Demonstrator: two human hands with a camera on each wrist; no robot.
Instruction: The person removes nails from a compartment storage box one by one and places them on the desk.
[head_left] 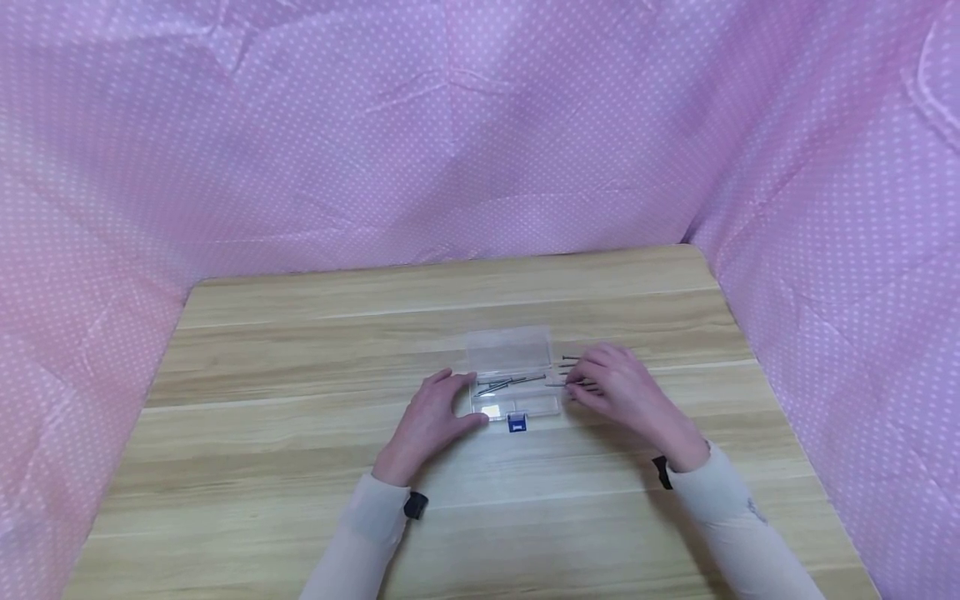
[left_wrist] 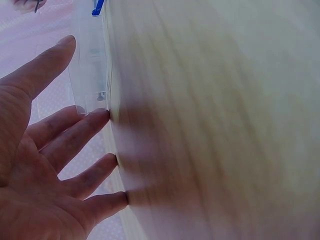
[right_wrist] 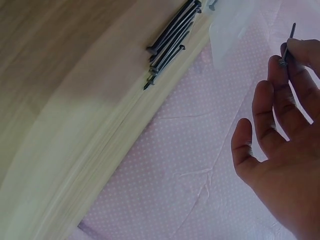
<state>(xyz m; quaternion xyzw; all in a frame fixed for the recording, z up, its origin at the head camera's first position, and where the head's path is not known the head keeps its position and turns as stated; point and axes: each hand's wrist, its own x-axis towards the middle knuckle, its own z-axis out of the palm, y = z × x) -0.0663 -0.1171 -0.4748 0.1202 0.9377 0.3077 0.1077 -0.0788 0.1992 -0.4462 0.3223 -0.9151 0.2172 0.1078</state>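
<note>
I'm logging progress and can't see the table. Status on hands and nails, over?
Left hand at left end of open clear box; right hand pinching a nail beside it. Some nails inside, others on table. No obstruction seen.

From my remote station I record a light wood-grain tabletop (head_left: 262,433), its far corners rounded and its grain running broadly from left edge to right. Pink fabric with white polka dots (head_left: 337,125) hangs beyond the far edge and along both sides. I note creasing throughout, and a broad, soft-edged shadow (head_left: 480,158) above the far edge.
</note>
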